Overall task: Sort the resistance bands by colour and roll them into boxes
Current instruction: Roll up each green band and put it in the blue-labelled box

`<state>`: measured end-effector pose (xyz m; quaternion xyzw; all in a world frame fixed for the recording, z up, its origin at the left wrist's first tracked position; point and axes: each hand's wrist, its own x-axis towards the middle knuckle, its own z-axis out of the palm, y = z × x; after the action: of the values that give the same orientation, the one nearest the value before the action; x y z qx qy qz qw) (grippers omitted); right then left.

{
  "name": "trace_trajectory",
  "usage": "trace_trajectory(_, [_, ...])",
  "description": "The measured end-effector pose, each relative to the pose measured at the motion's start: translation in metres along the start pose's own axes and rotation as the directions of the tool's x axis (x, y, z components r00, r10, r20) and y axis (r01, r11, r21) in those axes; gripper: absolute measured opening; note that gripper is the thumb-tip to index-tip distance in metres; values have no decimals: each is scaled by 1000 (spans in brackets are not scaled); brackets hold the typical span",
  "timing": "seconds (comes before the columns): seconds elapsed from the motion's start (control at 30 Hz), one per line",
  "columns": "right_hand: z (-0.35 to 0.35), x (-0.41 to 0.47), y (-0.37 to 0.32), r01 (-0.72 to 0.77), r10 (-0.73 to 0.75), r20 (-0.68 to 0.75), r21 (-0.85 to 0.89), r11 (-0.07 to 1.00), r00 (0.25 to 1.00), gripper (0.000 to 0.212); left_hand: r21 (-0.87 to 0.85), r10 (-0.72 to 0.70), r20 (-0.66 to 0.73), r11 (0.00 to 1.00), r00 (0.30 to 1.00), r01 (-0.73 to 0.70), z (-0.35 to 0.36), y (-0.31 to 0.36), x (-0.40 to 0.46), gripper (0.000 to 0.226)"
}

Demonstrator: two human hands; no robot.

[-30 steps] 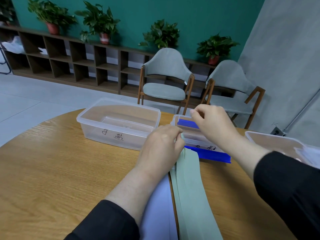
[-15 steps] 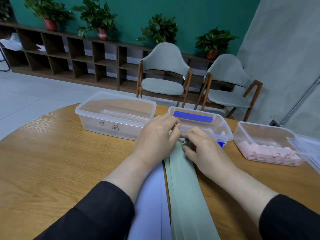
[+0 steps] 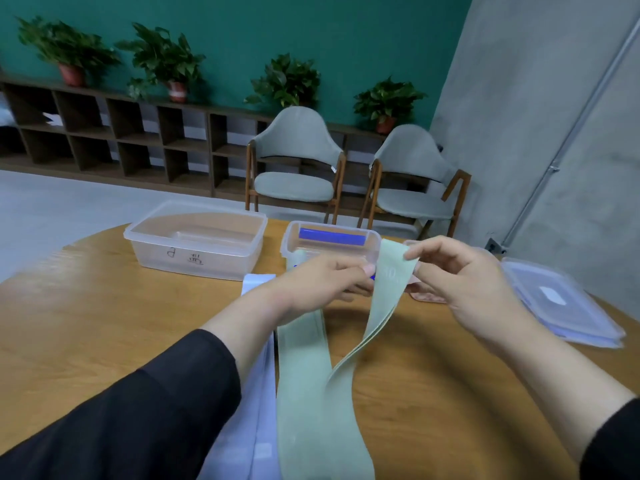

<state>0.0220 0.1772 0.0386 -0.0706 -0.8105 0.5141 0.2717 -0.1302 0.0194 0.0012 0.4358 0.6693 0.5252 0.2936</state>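
A long pale green resistance band [image 3: 311,393] runs from the near table edge toward the boxes. Its far end is lifted off the table, pinched between thumb and fingers of my right hand [image 3: 464,282]. My left hand [image 3: 329,282] pinches the same raised end from the left side. A pale lilac band [image 3: 249,410] lies flat under my left forearm. A rolled blue band [image 3: 331,236] lies in the middle clear box [image 3: 372,242]. The larger clear box [image 3: 197,237] at left holds nothing. A box with pink bands [image 3: 427,297] is mostly hidden behind my right hand.
Stacked clear lids [image 3: 561,303] lie at the right on the round wooden table [image 3: 86,323]. Two grey chairs [image 3: 298,168] stand beyond the table's far edge. A low shelf with potted plants [image 3: 162,60] lines the green wall.
Both hands have raised the green band's far end off the table. The right hand, earlier above the blue band's box, came down to the band and lifted it.
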Motion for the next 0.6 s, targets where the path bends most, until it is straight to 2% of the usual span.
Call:
trace_trajectory(0.1, [-21, -17, -7, -58, 61, -33, 90, 994, 998, 29, -135, 42, -17, 990, 999, -44, 27, 20, -7, 25])
trace_trajectory(0.27, [-49, -43, -19, -39, 68, -62, 381, 924, 996, 28, -142, 102, -118, 983, 988, -118, 64, 62, -21, 16])
trace_trajectory(0.33, [-56, -56, -21, -27, 66, -73, 443, 896, 995, 42, -150, 135, -177, 975, 975, -163, 75, 81, -26, 16])
trace_trajectory(0.43, [-56, -84, -16, -106, 106, 21, 386, 916, 994, 58, -166, 166, -267, 962, 949, -215, 88, 107, -29, 16])
trace_trajectory(0.53, [-50, -112, -7, -174, 146, 111, 314, 933, 983, 43, -217, 156, -303, 949, 940, -227, 97, 123, -27, 18])
trace_trajectory(0.6, [-47, -123, -3, -165, 139, 104, 315, 935, 985, 28, -228, 140, -332, 948, 933, -223, 102, 127, -22, 18])
